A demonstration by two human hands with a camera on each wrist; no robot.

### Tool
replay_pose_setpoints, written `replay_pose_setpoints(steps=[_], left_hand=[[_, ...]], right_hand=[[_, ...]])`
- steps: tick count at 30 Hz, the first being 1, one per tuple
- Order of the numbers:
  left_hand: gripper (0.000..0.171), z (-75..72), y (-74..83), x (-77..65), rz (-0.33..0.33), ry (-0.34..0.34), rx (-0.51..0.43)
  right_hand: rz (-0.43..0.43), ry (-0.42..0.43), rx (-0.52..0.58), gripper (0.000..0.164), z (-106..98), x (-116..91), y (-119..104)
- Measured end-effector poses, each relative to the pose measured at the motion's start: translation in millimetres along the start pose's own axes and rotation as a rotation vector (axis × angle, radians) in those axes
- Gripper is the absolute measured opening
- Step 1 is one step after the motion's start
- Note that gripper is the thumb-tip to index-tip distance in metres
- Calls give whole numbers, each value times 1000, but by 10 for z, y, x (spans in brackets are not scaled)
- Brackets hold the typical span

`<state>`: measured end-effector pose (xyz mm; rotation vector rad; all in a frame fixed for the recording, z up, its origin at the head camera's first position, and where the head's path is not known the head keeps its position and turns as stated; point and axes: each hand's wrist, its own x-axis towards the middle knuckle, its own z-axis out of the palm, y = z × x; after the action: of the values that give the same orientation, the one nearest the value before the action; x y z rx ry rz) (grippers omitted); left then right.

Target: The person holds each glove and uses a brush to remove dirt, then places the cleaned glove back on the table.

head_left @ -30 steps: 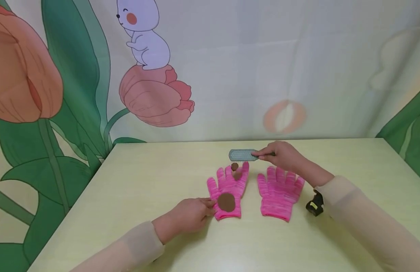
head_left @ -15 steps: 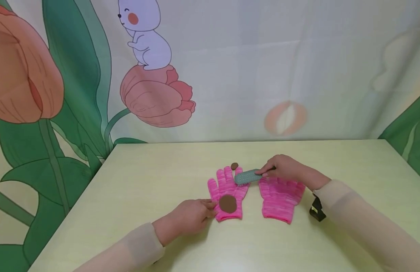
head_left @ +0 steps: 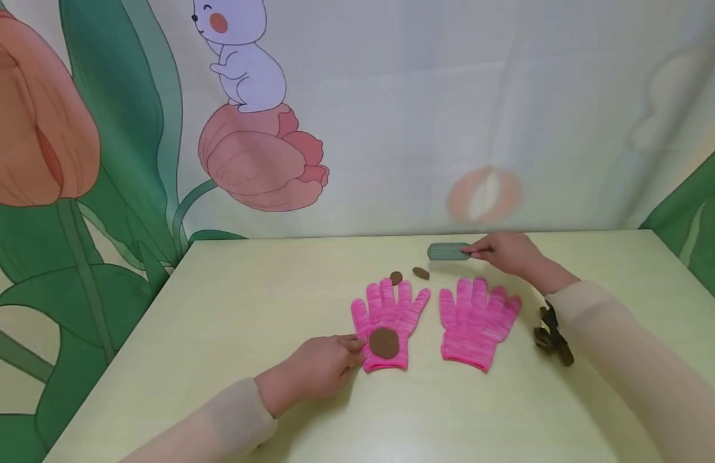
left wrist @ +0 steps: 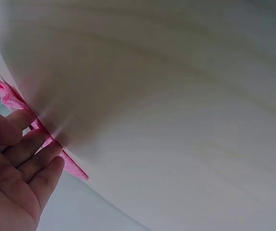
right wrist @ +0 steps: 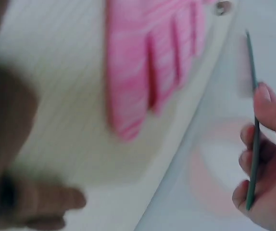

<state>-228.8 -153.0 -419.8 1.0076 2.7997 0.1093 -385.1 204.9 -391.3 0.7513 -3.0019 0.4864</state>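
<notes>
My right hand (head_left: 510, 253) clamped the brush (head_left: 448, 251), whose long axis lay sideways, tip leftward. From it, the big disc (head_left: 384, 343) lay left and nearer me, on the left glove (head_left: 388, 313). My left hand (head_left: 325, 366) touched this glove's edge; pinching or not, I could not tell.

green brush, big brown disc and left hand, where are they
Green brush (head_left: 447, 251), head view, on its broad head
Big brown disc (head_left: 384, 343), head view, its middle
Left hand (head_left: 316, 368), head view, back of hand
</notes>
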Motion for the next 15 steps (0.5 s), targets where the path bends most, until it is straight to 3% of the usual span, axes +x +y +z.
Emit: replay_pose_setpoints(steps=[5, 11, 15], left_hand=[[31, 10, 8, 5, 12, 22, 5], [31, -18, -24, 14, -15, -2, -30], [34, -58, -15, -45, 11, -15, 22]], right_hand=[[16, 60, 92, 32, -70, -34, -205], [-54, -67, 141, 34, -109, -158, -625], [-153, -125, 111, 36, -116, -249, -863]])
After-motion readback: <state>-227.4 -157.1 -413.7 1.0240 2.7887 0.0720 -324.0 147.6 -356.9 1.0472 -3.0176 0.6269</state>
